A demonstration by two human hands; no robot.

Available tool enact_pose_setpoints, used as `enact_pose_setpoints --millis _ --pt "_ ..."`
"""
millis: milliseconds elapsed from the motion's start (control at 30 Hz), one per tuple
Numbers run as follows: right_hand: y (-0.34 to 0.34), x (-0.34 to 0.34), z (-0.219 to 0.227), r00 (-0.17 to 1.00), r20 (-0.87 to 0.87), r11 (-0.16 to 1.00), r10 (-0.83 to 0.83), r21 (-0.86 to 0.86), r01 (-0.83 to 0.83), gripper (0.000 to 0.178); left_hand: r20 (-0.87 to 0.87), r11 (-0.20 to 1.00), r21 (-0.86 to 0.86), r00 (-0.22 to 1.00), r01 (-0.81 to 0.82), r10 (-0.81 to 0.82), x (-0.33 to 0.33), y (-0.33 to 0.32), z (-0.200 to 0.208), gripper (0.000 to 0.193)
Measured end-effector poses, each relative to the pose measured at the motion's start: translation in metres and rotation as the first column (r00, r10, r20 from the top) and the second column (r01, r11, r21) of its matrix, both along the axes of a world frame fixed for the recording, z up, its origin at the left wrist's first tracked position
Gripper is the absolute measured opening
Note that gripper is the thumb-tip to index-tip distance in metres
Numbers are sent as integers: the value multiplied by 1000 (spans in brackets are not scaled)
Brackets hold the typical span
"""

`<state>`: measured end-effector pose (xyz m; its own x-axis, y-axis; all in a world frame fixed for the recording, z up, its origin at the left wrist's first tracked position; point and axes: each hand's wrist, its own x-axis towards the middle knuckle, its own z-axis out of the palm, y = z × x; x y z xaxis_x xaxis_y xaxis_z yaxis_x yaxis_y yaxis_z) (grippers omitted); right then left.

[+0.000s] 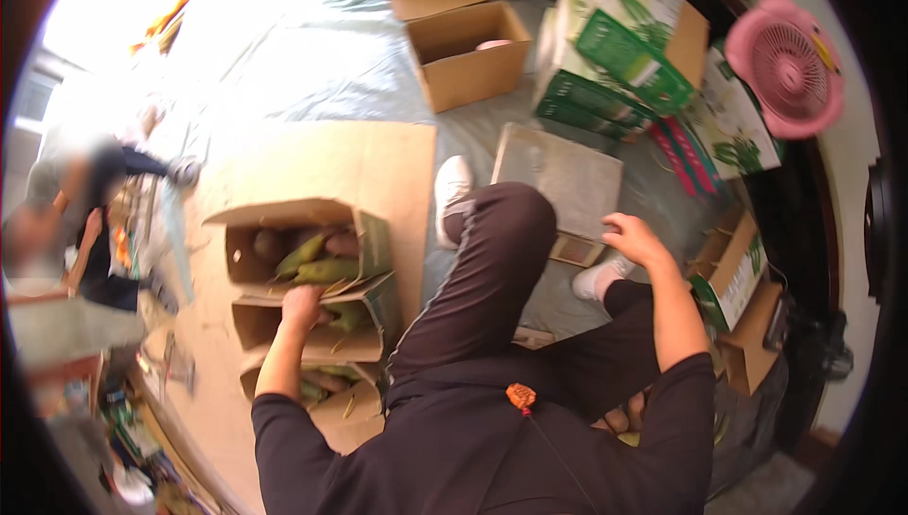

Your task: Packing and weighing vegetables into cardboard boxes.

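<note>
My left hand [303, 307] is closed at the rim of the middle cardboard box [258, 321], one of three open boxes in a row at my left. Its fingertips are partly hidden. Inside the farthest box [376, 250] lie long green pieces [328, 271] that look like corn in husks, beside rounder brownish pieces [271, 246]. More green produce shows in the middle box and in the nearest box [364, 400]. My right hand [636, 239] hovers above my right shoe with fingers bent and apart, holding nothing.
Under the boxes lies a flat cardboard sheet [397, 160]. Ahead are an open brown carton [473, 80], green-and-white cartons [629, 52] and a pink fan [785, 66]. A flat greyish box [558, 174] lies by my feet. Another person [95, 193] sits at far left.
</note>
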<state>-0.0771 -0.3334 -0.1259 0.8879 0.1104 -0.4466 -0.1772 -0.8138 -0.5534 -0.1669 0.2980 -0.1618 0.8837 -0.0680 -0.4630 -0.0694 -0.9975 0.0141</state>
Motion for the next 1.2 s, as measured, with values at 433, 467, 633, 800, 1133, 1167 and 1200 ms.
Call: enact_pose_setpoints --millis 433,467,633,800,1133,1167,1200 --pt "14 3 21 992 125 1000 8 18 -10 30 -68 995 88 996 -45 51 12 -58 44 55" --pt "11 2 21 992 126 1000 -3 25 0 30 -86 993 45 989 -113 117 13 -63 51 57" --pt "4 -1 43 974 183 991 -131 37 127 19 -244 963 6 933 -271 264 30 -101 87 63" --pt "-12 -11 75 949 241 973 -203 -63 224 28 -170 997 -7 983 -74 72 27 -87 53 45" --pt "-61 -51 57 782 533 942 -324 106 319 38 -10 971 -229 998 63 -67 53 -165 87 30" --pt "-68 -54 65 827 455 943 -331 146 298 37 -7 971 -226 997 76 -80 63 -172 88 30" --pt "-70 -53 78 868 381 945 -320 191 264 35 34 963 -243 994 113 -108 74 -177 93 29"
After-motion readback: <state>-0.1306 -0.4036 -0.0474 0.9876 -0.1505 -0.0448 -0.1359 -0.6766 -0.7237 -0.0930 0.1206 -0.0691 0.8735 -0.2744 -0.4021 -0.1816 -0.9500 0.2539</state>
